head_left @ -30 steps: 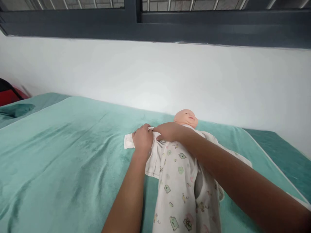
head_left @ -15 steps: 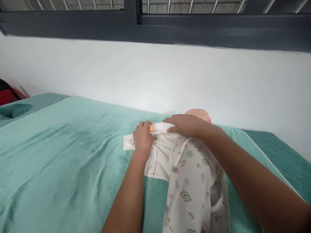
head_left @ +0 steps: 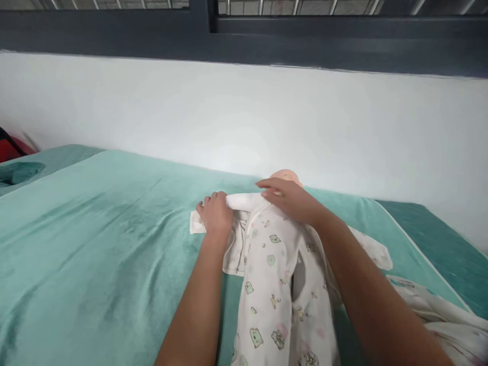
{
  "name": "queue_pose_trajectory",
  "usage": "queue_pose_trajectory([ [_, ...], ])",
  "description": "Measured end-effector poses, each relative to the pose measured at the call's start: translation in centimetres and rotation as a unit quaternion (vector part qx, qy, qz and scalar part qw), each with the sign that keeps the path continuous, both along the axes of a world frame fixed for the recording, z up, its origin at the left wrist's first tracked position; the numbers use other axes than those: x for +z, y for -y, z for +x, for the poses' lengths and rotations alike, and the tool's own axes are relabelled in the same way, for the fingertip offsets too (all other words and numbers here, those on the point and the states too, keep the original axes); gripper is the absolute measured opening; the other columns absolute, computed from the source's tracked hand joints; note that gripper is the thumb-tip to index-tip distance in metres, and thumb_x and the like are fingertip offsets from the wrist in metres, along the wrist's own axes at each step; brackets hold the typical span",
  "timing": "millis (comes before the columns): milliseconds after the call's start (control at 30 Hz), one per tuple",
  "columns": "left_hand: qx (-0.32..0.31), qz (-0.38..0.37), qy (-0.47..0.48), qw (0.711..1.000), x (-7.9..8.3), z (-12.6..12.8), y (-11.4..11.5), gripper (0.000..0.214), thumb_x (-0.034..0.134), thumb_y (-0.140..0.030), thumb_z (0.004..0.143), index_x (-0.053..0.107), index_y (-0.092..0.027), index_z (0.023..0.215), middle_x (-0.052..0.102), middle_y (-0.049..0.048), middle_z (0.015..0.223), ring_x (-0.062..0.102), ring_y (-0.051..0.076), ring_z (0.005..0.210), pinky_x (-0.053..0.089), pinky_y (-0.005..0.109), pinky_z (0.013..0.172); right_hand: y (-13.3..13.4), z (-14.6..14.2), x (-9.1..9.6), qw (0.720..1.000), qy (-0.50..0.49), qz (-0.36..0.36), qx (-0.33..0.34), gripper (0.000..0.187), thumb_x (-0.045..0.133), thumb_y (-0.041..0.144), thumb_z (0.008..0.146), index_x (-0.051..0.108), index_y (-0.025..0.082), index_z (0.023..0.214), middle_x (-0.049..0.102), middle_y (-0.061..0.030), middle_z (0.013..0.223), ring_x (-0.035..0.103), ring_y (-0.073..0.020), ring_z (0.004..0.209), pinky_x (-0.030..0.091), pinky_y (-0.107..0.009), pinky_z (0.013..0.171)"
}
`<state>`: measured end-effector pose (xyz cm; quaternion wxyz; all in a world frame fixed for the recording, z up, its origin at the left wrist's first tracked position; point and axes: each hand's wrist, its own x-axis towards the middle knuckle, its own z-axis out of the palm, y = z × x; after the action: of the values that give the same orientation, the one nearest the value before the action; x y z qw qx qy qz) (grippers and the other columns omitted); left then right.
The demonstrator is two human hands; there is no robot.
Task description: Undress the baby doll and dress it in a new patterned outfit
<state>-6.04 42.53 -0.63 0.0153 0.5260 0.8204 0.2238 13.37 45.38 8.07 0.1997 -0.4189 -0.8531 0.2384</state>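
A baby doll (head_left: 286, 175) lies near the wall, only part of its head showing above my right hand. A white baby garment (head_left: 267, 269) printed with small green animals covers its body and trails toward me. My left hand (head_left: 216, 212) is closed round the end of the doll's outstretched arm, at the white sleeve (head_left: 241, 202); what the fingers cover is hidden. My right hand (head_left: 292, 202) lies over the doll's shoulder by the neckline, fingers stretched out and thumb apart. White cloth with a short sleeve end sticks out beneath my left hand.
The bed has a wrinkled green cover (head_left: 95, 254). Another patterned white cloth (head_left: 438, 315) lies at the lower right, partly behind my right forearm. Behind the bed rise a white wall (head_left: 190, 112) and a dark window frame (head_left: 244, 43). A red and black item (head_left: 9, 147) sits far left.
The garment has been drawn across the doll's shoulder and now lies further left. My right hand has left the white sleeve for the shoulder. The bare arm beside my left hand is now covered.
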Motion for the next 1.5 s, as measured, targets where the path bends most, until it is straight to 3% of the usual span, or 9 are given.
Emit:
queue_pose_trajectory([
  [133,0.020,0.001,-0.003,1.000,-0.1,-0.1,0.1,0.034,0.042,-0.008,0.086,0.064,-0.023,0.108,0.068,0.0106,0.120,0.057,0.031,0.121,0.032,0.053,0.109,3.1,5.1,-3.9,0.968,-0.140,0.003,-0.207,0.039,0.043,0.041,0.100,0.065,0.028,0.129,0.065,-0.0033,0.139,0.059,-0.0234,0.128,0.045,-0.040,0.109],
  [267,0.018,-0.028,-0.004,0.999,-0.3,-0.1,0.3,0.033,0.042,-0.010,0.087,0.061,-0.023,0.111,0.065,0.0128,0.123,0.056,0.033,0.122,0.035,0.056,0.107,3.8,9.5,-7.5,0.964,-0.048,0.052,-0.256,0.049,0.044,0.019,0.085,0.066,0.026,0.129,0.064,-0.0034,0.141,0.055,-0.0279,0.133,0.040,-0.045,0.113],
  [467,0.019,-0.055,-0.011,0.998,-0.1,0.1,0.3,0.037,0.043,-0.008,0.086,0.059,-0.022,0.116,0.063,0.0142,0.126,0.055,0.034,0.125,0.035,0.064,0.110,3.5,11.6,-8.2,0.910,-0.050,0.042,-0.410,0.051,0.041,0.017,0.079,0.073,0.026,0.118,0.074,-0.0060,0.120,0.066,-0.0303,0.113,0.050,-0.042,0.094],
  [700,-0.136,0.051,0.050,0.988,1.1,3.0,2.0,0.065,0.041,0.005,0.074,0.058,-0.027,0.129,0.054,0.0054,0.150,0.032,0.025,0.151,0.009,0.067,0.125,3.4,10.5,-8.0,0.901,-0.041,0.037,-0.430,0.046,0.042,0.025,0.085,0.070,0.023,0.122,0.075,-0.0107,0.112,0.067,-0.0311,0.104,0.047,-0.040,0.086],
  [867,-0.342,0.101,0.207,0.911,4.8,6.9,4.0,0.045,0.034,-0.010,0.092,0.065,-0.025,0.121,0.066,0.0018,0.136,0.059,0.015,0.127,0.041,0.033,0.116,3.0,10.4,-8.3,0.897,-0.027,0.047,-0.439,0.043,0.042,0.031,0.092,0.067,0.021,0.126,0.074,-0.0121,0.117,0.065,-0.0304,0.106,0.043,-0.039,0.087],
  [1000,-0.462,0.019,0.048,0.885,7.2,11.1,2.7,0.033,0.041,-0.030,0.099,0.068,-0.023,0.118,0.071,0.0033,0.128,0.060,0.023,0.125,0.033,0.045,0.121,2.6,10.5,-8.5,0.886,-0.035,0.048,-0.459,0.041,0.045,0.028,0.092,0.065,0.021,0.128,0.074,-0.0110,0.119,0.065,-0.0286,0.106,0.039,-0.036,0.086],
  [1067,-0.477,-0.029,-0.064,0.876,7.9,13.4,1.1,0.031,0.046,-0.027,0.096,0.069,-0.019,0.115,0.072,0.0070,0.123,0.063,0.026,0.119,0.037,0.050,0.116,2.4,10.6,-8.5,0.887,-0.040,0.042,-0.459,0.040,0.046,0.029,0.092,0.067,0.020,0.125,0.074,-0.0109,0.118,0.065,-0.0279,0.104,0.038,-0.035,0.083],
  [1200,-0.476,-0.181,-0.169,0.844,8.5,17.1,-1.9,0.028,0.058,-0.018,0.087,0.071,-0.016,0.111,0.071,0.0135,0.120,0.068,0.027,0.107,0.052,0.037,0.089,2.3,11.0,-8.2,0.895,-0.017,0.021,-0.446,0.038,0.045,0.031,0.093,0.071,0.020,0.118,0.075,-0.0120,0.113,0.065,-0.0278,0.098,0.036,-0.033,0.074],
  [1500,-0.451,-0.222,-0.188,0.844,8.0,19.4,-3.2,0.036,0.058,-0.018,0.091,0.070,-0.015,0.125,0.067,0.0176,0.135,0.055,0.038,0.131,0.041,0.056,0.106,1.5,12.9,-8.1,0.910,0.003,-0.021,-0.415,0.043,0.041,0.029,0.088,0.073,0.020,0.117,0.075,-0.0133,0.112,0.065,-0.0291,0.098,0.038,-0.033,0.070],
])
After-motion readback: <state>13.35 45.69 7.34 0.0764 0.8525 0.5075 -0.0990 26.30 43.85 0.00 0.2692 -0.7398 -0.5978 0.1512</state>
